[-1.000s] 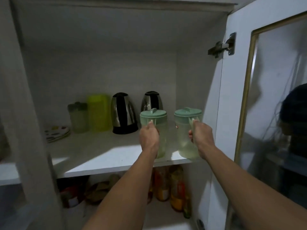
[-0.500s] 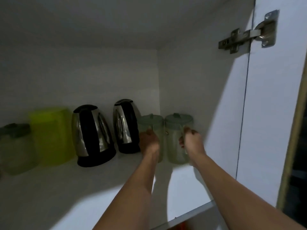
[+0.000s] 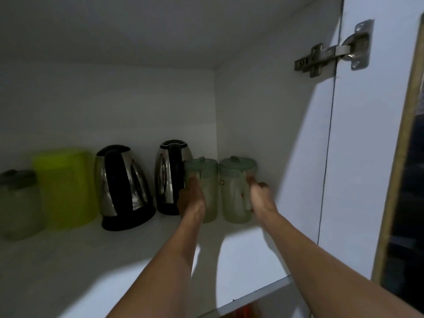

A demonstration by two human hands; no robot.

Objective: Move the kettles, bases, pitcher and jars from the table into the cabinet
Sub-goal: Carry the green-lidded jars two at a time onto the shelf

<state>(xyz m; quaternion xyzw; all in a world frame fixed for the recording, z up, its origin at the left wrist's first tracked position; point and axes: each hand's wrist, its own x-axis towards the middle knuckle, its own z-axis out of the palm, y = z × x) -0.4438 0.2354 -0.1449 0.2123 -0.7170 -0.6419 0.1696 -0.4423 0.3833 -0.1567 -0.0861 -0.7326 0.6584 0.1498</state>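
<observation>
Two pale green jars with green lids stand side by side at the back right corner of the white cabinet shelf. My left hand grips the left jar by its handle. My right hand holds the right jar at its handle side, fingers curled. Left of them stand two steel-and-black kettles on their bases, then a yellow-green pitcher and a dim lidded jar at the far left.
The cabinet's right wall lies just beyond the right jar. The open door with its metal hinge hangs to the right. The front of the shelf is bare under my forearms.
Both hands have pushed the two green-lidded jars from the shelf's front edge deep into the back right corner next to the right kettle. The camera has leaned further into the cabinet.
</observation>
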